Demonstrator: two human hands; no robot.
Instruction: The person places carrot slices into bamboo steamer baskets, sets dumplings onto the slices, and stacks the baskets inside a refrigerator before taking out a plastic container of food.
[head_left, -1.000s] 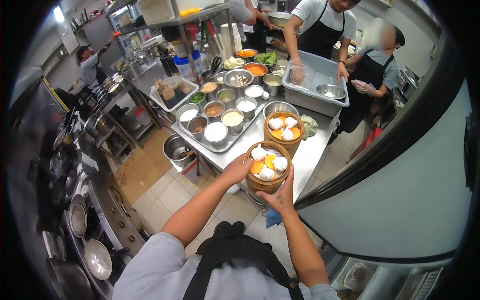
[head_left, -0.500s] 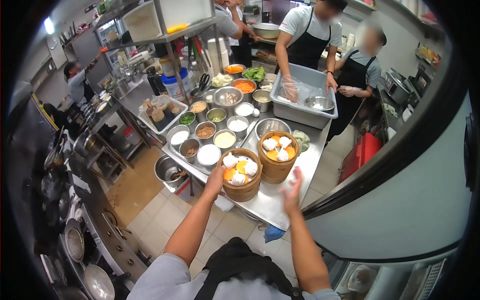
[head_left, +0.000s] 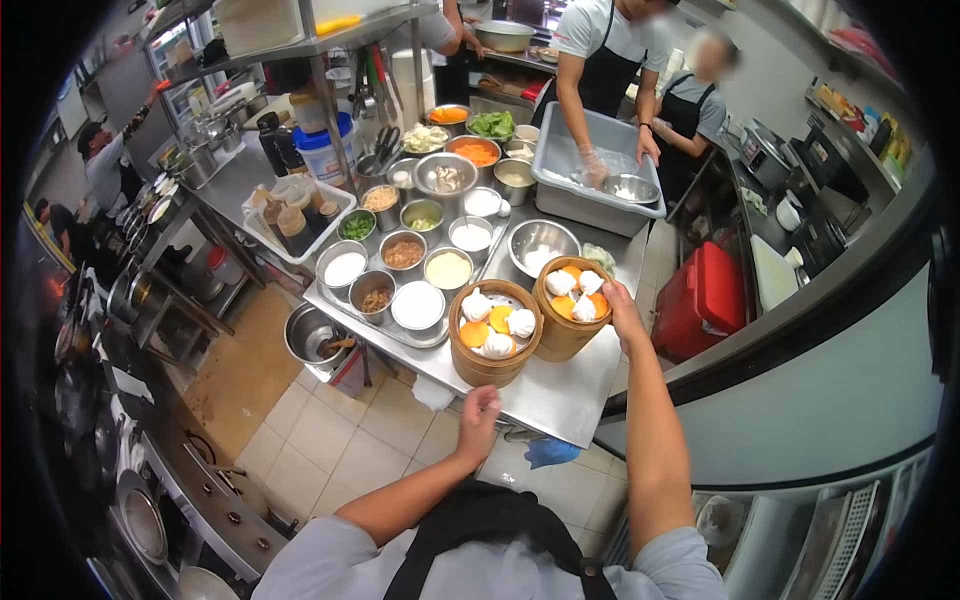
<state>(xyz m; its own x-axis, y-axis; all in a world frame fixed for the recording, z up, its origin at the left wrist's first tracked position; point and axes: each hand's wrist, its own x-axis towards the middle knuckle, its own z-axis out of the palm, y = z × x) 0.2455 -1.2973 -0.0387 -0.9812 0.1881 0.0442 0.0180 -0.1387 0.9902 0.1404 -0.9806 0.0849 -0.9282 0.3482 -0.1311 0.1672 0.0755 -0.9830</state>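
Two round bamboo steamers stand side by side on the steel table. The left steamer (head_left: 492,362) holds white pleated buns and orange discs; the right steamer (head_left: 566,341) contains similar buns and discs. My right hand (head_left: 626,312) grips the right steamer's outer wall near its rim. Just in front of the left steamer is my left hand (head_left: 479,425), its fingers curled together with nothing visible in them. Behind the steamers sits a steel bowl (head_left: 520,262) with white pieces inside.
Several metal tubs of ingredients, among them a tub of carrot shreds (head_left: 473,151), cover the steel table (head_left: 572,400). Across it a co-worker reaches into a grey bin (head_left: 585,208). A sauce-bottle tray (head_left: 318,247) is at left, a red cooler (head_left: 705,298) at right.
My left hand has left the left steamer's side and dropped in front of it. My right hand has moved from open air onto the right steamer, which now sits closer beside the left one.
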